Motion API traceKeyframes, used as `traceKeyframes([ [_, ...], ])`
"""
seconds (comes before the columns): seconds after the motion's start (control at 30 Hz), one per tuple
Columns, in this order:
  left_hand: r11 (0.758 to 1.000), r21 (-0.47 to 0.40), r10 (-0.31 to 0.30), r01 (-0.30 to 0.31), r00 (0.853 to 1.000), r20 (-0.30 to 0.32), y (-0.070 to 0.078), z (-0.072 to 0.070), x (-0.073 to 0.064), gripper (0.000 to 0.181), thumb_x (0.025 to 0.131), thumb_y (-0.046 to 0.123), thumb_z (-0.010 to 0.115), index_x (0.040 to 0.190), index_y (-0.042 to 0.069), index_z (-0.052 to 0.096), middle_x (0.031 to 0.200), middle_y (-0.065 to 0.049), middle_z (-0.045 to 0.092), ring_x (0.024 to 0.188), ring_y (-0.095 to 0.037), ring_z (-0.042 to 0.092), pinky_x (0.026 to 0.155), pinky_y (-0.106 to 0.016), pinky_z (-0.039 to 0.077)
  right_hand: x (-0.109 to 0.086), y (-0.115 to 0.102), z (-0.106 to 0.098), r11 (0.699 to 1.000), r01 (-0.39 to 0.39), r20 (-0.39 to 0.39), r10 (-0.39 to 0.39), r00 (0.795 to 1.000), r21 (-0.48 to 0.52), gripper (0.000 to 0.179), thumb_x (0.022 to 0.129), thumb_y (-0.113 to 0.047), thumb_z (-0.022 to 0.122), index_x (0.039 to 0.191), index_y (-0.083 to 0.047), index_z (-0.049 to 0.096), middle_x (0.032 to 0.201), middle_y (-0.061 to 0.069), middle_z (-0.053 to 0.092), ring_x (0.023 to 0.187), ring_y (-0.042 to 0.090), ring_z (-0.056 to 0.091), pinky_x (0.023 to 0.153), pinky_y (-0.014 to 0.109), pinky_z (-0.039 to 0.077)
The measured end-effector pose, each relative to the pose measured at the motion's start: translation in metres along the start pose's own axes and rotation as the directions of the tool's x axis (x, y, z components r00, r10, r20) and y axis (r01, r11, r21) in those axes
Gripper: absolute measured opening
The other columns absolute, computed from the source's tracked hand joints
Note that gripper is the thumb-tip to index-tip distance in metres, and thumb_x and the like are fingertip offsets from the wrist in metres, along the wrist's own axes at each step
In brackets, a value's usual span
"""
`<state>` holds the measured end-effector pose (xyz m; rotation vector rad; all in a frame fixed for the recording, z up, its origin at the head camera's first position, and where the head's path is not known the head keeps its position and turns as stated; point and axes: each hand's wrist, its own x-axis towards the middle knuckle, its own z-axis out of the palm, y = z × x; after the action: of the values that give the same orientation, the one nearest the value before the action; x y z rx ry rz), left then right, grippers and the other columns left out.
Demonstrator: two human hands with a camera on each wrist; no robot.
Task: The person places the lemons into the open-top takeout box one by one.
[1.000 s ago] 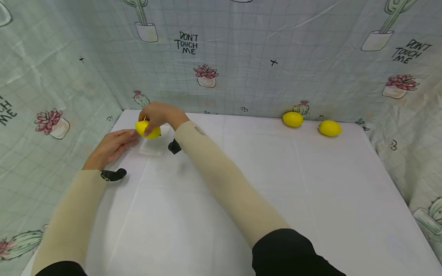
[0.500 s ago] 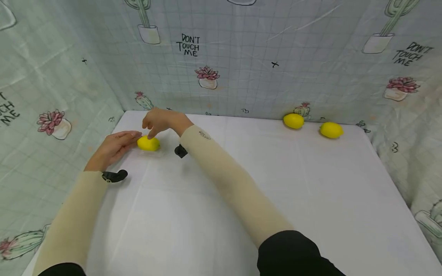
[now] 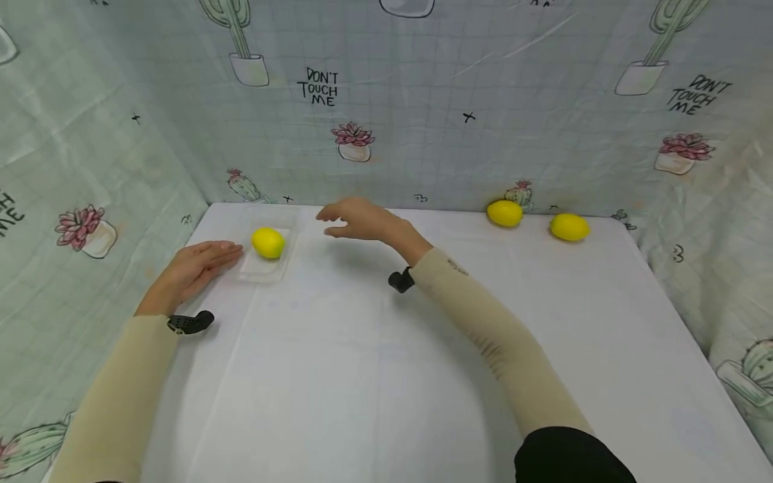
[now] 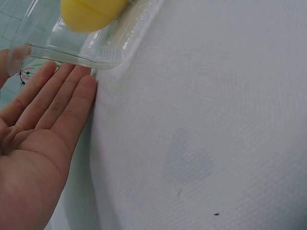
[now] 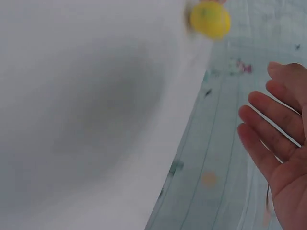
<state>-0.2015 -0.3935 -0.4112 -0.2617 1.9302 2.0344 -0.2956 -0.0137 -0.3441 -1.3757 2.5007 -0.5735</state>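
Note:
A yellow lemon [image 3: 268,243] lies in a clear plastic tray [image 3: 260,276] at the far left of the table. My left hand [image 3: 198,270] is beside the tray's left wall, its fingers straight; in the left wrist view the fingertips [image 4: 85,85] come right up to the tray's edge. Over the table to the right of the tray, my right hand [image 3: 361,221] hangs in the air with relaxed fingers and holds nothing. The right wrist view shows its bare palm [image 5: 292,187], with the lemon [image 5: 210,20] blurred beyond.
Two more lemons, one [image 3: 504,213] and another [image 3: 570,227], lie near the table's back edge on the right. A white cloth covers the table [image 3: 338,376]. Printed curtains [image 3: 410,80] stand along the back and both sides.
My right hand has let go of the lemon, leaving it in the tray, and has moved right, away from it. The left hand has stayed beside the tray.

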Motion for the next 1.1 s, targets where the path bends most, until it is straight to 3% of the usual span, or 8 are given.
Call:
traceKeyframes([
  [0.13,1.000,-0.025,0.011,-0.011,1.000,0.014,-0.002,-0.002,-0.002,0.072,0.103,0.028,0.061,0.157,-0.005,0.026,0.133,0.003,0.067,0.128,-0.011,0.060,0.110,-0.027,0.046,-0.049,0.027,-0.005,0.996,-0.084,-0.103,0.086,0.991,0.031,0.040,0.105,-0.025,0.061,0.141,-0.009,0.060,0.139,0.009,0.063,0.128,0.026,0.059,0.106,0.036,0.052],
  [0.27,0.998,-0.067,0.018,-0.016,1.000,0.019,-0.001,-0.003,-0.003,0.070,0.103,0.025,0.061,0.156,-0.007,0.026,0.123,0.004,0.071,0.121,-0.011,0.065,0.109,-0.031,0.048,-0.098,0.055,-0.014,0.984,-0.166,-0.193,0.174,0.966,0.058,0.038,0.104,-0.021,0.062,0.138,-0.005,0.062,0.137,0.012,0.064,0.124,0.031,0.060,0.105,0.042,0.053],
  [0.5,0.997,-0.079,0.020,-0.019,1.000,0.012,0.001,-0.002,-0.006,0.062,0.102,0.022,0.063,0.152,-0.006,0.038,0.125,0.001,0.071,0.122,-0.014,0.065,0.108,-0.031,0.048,-0.176,0.110,-0.030,0.939,-0.342,-0.287,0.338,0.896,0.038,0.041,0.102,-0.018,0.064,0.139,0.000,0.060,0.139,0.017,0.062,0.126,0.035,0.059,0.108,0.050,0.051],
  [0.67,0.995,-0.094,0.021,-0.019,1.000,0.020,0.001,-0.001,-0.005,0.062,0.102,0.021,0.064,0.151,-0.007,0.038,0.129,-0.001,0.070,0.123,-0.014,0.064,0.107,-0.029,0.050,-0.223,0.138,-0.049,0.886,-0.461,-0.280,0.455,0.845,0.047,0.044,0.104,-0.019,0.061,0.143,0.002,0.056,0.144,0.022,0.056,0.135,0.040,0.049,0.114,0.056,0.041],
  [0.77,0.995,-0.101,0.024,-0.021,0.999,0.033,0.001,0.000,-0.004,0.060,0.103,0.019,0.062,0.151,-0.007,0.038,0.130,-0.002,0.070,0.123,-0.015,0.064,0.107,-0.029,0.050,-0.242,0.149,-0.059,0.858,-0.514,-0.284,0.493,0.822,0.001,0.042,0.104,-0.021,0.062,0.140,0.000,0.058,0.141,0.023,0.058,0.134,0.043,0.049,0.113,0.058,0.041],
  [0.87,0.995,-0.093,0.025,-0.021,0.999,0.034,0.002,0.000,-0.002,0.055,0.103,0.020,0.062,0.149,-0.005,0.044,0.130,-0.002,0.070,0.123,-0.015,0.064,0.106,-0.028,0.050,-0.252,0.157,-0.065,0.847,-0.529,-0.276,0.498,0.822,-0.048,0.042,0.102,-0.021,0.065,0.137,0.001,0.060,0.136,0.024,0.061,0.128,0.044,0.053,0.109,0.059,0.044],
  [1.0,0.996,-0.088,0.013,-0.010,1.000,0.028,0.003,-0.001,-0.003,0.042,0.102,0.021,0.063,0.139,0.002,0.059,0.129,-0.002,0.070,0.123,-0.016,0.064,0.108,-0.029,0.049,-0.255,0.169,-0.068,0.828,-0.557,-0.230,0.530,0.816,-0.068,0.046,0.102,-0.022,0.066,0.139,0.003,0.058,0.140,0.025,0.057,0.130,0.044,0.051,0.110,0.058,0.044],
  [1.1,0.996,-0.089,0.011,-0.008,0.999,0.030,0.003,-0.001,-0.003,0.034,0.103,0.020,0.062,0.134,0.005,0.065,0.129,-0.002,0.070,0.124,-0.016,0.064,0.110,-0.030,0.047,-0.253,0.177,-0.069,0.806,-0.587,-0.199,0.565,0.801,-0.074,0.050,0.100,-0.023,0.068,0.141,0.004,0.056,0.142,0.026,0.055,0.129,0.045,0.051,0.110,0.058,0.044],
])
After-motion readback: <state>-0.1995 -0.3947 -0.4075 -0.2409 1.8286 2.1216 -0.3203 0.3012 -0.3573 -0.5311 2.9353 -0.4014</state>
